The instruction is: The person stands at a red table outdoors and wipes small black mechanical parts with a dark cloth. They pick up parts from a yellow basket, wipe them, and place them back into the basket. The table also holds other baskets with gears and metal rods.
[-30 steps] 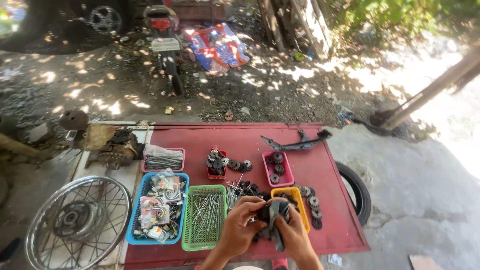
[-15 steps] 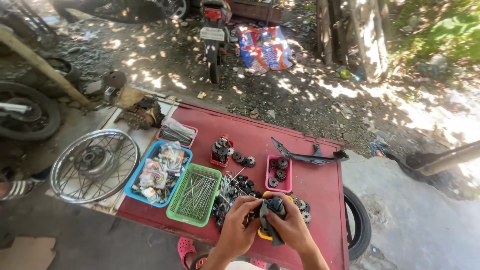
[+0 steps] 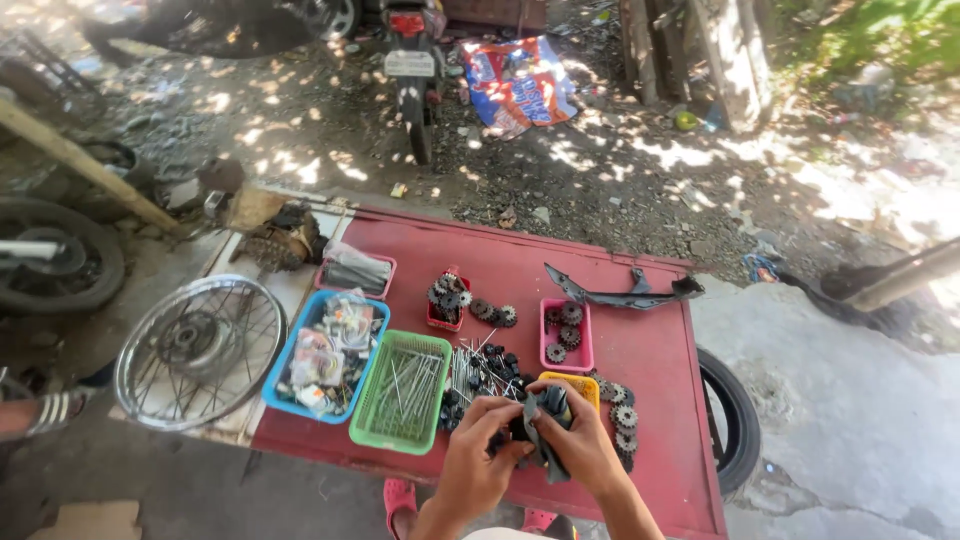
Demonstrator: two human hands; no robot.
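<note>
Head view: the person stands at the near edge of a red table (image 3: 620, 350), both hands raised over it. The left hand (image 3: 478, 455) and the right hand (image 3: 578, 450) are closed together around a small dark part (image 3: 545, 415) with a strip of dark rubber or cloth about it — fingers curled tight, the piece pinched between both palms just in front of the yellow tray (image 3: 580, 385).

Judgement: the work in hand is the fitting or wrapping of this part; the next move calls for a firm grip from one hand while the other works the strip round.

Around it: a green basket (image 3: 400, 395) of thin rods, a blue tray (image 3: 325, 355) of packets, a pink tray (image 3: 567, 335) of gears, loose gears (image 3: 622, 415) beside the right hand, and a spoked wheel (image 3: 200, 350) to the left.

Hidden or unclear — the part's exact shape, covered by fingers; the table's near edge, cut off by the frame.
</note>
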